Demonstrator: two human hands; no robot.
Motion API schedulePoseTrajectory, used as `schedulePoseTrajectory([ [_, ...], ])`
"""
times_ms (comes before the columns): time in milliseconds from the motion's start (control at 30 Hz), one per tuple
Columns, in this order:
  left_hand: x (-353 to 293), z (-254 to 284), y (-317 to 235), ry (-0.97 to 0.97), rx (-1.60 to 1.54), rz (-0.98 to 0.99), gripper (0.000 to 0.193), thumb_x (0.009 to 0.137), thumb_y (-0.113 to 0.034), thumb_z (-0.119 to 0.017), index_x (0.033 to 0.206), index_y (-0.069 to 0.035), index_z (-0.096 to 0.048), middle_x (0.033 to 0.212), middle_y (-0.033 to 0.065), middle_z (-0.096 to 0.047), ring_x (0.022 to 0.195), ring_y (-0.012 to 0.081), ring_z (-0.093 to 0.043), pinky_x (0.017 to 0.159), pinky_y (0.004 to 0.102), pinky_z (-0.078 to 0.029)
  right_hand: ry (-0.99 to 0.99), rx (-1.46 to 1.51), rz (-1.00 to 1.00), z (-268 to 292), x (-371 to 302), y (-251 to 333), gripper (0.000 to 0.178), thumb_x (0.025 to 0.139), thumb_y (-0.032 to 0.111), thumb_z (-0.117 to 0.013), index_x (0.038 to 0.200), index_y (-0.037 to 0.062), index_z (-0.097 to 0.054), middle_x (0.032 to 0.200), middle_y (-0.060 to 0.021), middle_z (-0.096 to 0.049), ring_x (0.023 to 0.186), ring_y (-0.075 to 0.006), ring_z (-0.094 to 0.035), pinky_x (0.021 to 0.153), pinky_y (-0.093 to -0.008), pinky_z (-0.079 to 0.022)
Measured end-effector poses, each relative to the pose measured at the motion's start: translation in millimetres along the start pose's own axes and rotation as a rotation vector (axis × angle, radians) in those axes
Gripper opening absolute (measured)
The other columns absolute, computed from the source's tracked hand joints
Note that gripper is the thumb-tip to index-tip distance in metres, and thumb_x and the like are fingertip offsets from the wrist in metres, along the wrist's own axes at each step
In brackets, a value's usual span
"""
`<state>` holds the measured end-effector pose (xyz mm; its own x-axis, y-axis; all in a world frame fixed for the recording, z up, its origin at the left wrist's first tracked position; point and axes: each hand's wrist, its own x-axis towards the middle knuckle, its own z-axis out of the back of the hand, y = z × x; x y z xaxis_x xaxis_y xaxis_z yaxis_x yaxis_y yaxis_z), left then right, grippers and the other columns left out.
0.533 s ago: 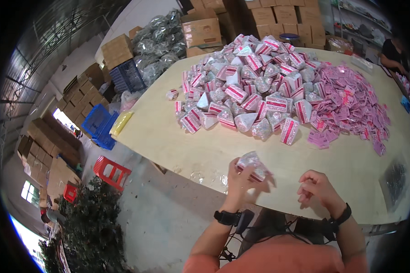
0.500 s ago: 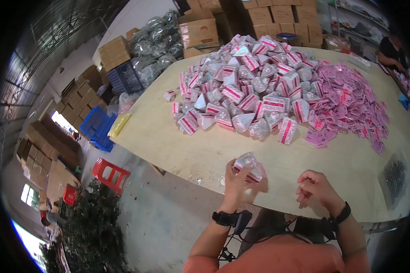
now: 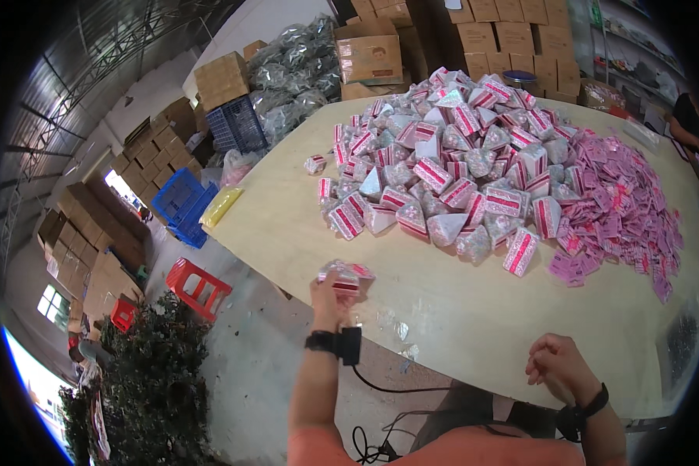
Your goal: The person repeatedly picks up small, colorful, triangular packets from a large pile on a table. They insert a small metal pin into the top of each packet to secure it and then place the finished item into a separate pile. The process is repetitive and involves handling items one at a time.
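At the table's near left edge, my left hand is closed around a wrapped cake-slice-shaped piece, white with a red-pink stripe. A pink patch shows at the right side of this piece; whether it is a separate packet I cannot tell. My right hand hovers over the near right part of the table, its fingers curled in and nothing visible in them. Beyond both hands lies a big heap of similar wrapped slices. To its right spreads a pile of small flat pink packets.
The pale wooden table has scraps of clear film near its front edge. A yellow packet lies at the left corner. Beside the table stand blue crates and a red stool. A person sits far right.
My left hand has moved left with the wrapped slice, to the table's near left edge. The right hand stays curled over the near right part. The view has shifted somewhat.
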<state>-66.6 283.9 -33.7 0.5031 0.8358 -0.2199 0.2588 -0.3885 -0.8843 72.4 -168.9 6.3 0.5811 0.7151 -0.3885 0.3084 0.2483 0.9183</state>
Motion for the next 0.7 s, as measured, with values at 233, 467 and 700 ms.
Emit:
schedulePoseTrajectory([
  [233,100.1,44.1,-66.3,-0.235,0.079,-0.273,0.031,0.082,-0.026,-0.063,0.09,0.003,-0.057,0.08,0.0142,-0.06,0.063,0.0247,-0.061,0.048,0.0376,-0.053,-0.028,0.163,-0.079,-1.8,8.1,2.4,0.009,0.086,0.005,-0.049,0.091,-0.0023,-0.053,0.07,-0.0109,-0.06,0.052,-0.0167,-0.061,0.043,-0.0233,-0.047],
  [467,150.6,102.2,-42.0,0.107,0.816,-0.507,0.034,0.078,-0.025,-0.063,0.105,-0.007,-0.056,0.093,0.0132,-0.052,0.081,0.0265,-0.052,0.062,0.0375,-0.044,-0.142,0.095,-0.029,13.2,-6.5,-3.1,0.012,0.088,0.009,-0.049,0.092,-0.0003,-0.053,0.072,-0.0086,-0.06,0.057,-0.014,-0.061,0.047,-0.0244,-0.048],
  [700,255.6,230.6,-41.7,0.18,2.279,-0.835,0.04,0.087,-0.021,-0.046,0.12,0.002,-0.043,0.117,0.0187,-0.051,0.107,0.0255,-0.051,0.095,0.0375,-0.038,-0.799,0.057,0.219,98.0,-83.9,-12.8,0.011,0.085,0.01,-0.05,0.094,0.0041,-0.054,0.072,-0.0051,-0.06,0.057,-0.0108,-0.06,0.043,-0.0232,-0.046],
])
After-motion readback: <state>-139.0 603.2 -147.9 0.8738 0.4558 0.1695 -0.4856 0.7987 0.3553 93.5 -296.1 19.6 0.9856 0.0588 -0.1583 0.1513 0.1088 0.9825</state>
